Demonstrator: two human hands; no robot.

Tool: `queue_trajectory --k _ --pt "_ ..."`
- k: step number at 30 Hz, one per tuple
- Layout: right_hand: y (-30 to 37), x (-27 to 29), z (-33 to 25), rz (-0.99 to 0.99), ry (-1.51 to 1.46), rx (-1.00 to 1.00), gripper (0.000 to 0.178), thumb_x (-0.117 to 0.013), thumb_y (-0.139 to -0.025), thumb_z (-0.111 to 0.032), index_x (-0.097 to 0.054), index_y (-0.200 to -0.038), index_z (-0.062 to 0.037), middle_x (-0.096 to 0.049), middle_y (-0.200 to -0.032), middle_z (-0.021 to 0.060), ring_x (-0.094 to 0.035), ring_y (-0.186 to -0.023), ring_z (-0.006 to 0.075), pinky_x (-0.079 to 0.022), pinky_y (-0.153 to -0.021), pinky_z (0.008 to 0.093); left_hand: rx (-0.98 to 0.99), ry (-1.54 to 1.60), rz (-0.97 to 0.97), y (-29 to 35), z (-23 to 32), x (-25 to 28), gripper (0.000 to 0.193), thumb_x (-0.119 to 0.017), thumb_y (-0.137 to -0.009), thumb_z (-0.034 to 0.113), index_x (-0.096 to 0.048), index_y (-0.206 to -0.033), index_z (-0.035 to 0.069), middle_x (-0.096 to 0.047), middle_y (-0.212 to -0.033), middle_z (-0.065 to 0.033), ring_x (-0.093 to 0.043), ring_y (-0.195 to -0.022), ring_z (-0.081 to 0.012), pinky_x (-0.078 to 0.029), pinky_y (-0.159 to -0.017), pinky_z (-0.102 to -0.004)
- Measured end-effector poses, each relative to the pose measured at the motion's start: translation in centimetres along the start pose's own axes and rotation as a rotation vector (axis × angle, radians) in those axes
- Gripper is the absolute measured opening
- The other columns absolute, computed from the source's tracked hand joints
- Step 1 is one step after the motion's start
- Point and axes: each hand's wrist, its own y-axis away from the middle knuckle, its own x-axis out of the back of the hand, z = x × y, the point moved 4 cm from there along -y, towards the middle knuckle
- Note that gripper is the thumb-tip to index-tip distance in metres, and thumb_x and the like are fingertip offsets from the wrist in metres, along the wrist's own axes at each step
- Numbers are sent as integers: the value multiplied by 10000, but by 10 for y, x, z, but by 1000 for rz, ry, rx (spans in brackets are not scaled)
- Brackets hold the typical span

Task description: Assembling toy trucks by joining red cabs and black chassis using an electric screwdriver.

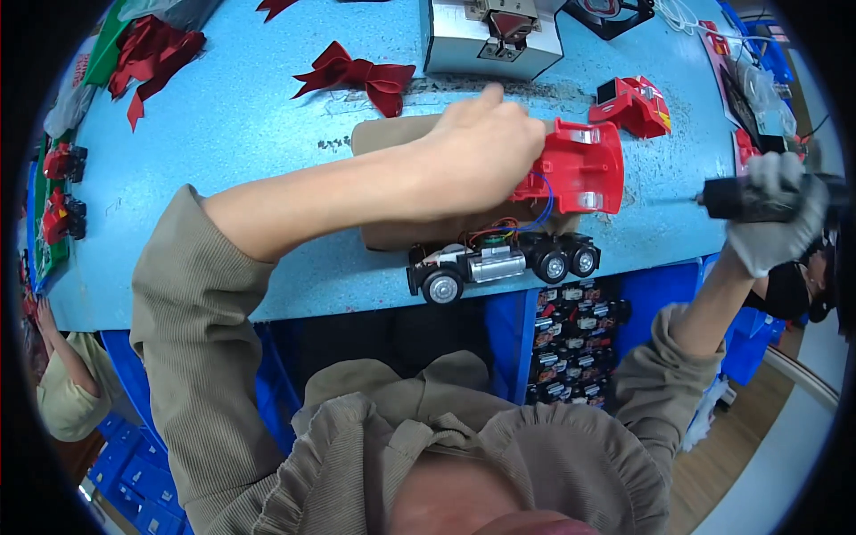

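On a brown pad (392, 135), a red plastic toy truck body (593, 165) lies with its hollow side up. My bare left hand (486, 147) is closed over its left end; the fingertips are hidden beneath the hand. Blue, red and yellow wires run from the body to a black and silver truck chassis (499, 263), standing on its wheels at the table's front edge. At the right, my gloved right hand (780, 209) is wrapped round a black electric screwdriver (727, 198). Its thin bit points left, apart from the truck body.
A white box-shaped device (490, 49) with a metal mechanism stands behind the pad. Nearby are a dark red bow (357, 78) and a red truck cab (633, 105). Several chassis fill a blue bin (580, 343) below the table edge. Another person's arm (71, 357) shows at far left.
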Motion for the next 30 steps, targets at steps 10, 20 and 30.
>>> queue_trajectory --k 10,20,30 --pt "-35 -199 -14 -769 -894 91 272 -623 -807 -264 -567 -909 -18 -572 -666 89 -551 -581 216 -466 -553 342 211 152 -419 -9 -12 1 274 -625 -715 129 -623 -960 7 -613 -975 -214 -609 -926 -368 -510 -737 -423" --pt "1 -209 11 104 -61 275 398 -569 -825 -432 -512 -718 -52 -463 -490 29 -481 -373 117 -411 -334 246 160 114 -382 -13 -14 2 319 -645 -717 165 -629 -1008 35 -615 -1007 -192 -627 -899 -344 -518 -738 -409" --pt "12 -66 -42 -491 -813 162 407 -687 -678 -528 -517 -711 -160 -524 -618 -25 -514 -505 93 -432 -528 251 154 15 -392 -10 -10 -1 306 -652 -724 192 -645 -1001 62 -625 -1003 -163 -637 -898 -306 -526 -695 -406"
